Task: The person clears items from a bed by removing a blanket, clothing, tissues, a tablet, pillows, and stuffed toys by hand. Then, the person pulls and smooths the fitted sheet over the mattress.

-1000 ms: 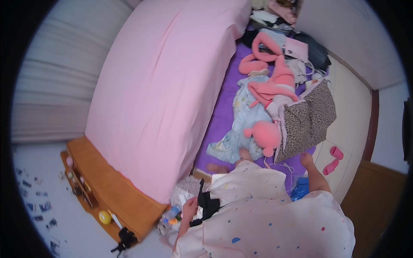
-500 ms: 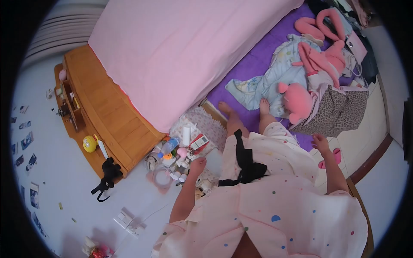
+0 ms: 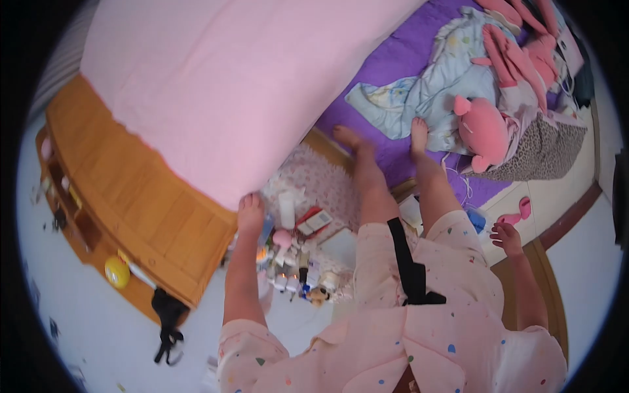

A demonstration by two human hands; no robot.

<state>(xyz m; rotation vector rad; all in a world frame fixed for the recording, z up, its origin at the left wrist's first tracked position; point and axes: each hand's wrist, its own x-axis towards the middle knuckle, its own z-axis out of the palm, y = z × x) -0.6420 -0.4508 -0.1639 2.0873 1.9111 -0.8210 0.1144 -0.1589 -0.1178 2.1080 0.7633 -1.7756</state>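
Where the pink sheet [image 3: 229, 98] meets the end of the wooden headboard [image 3: 144, 196], the left hand [image 3: 251, 213] reaches to its corner, fingertips at the cloth, though whether they pinch it I cannot tell. The right hand [image 3: 506, 239] hangs well apart from the sheet, empty with fingers loosely curled, near the pink slippers [image 3: 514, 215] in view. Beside the left hand stands a white bottle [image 3: 287, 208] among small items, and a pink plush toy [image 3: 486, 134] lies beyond.
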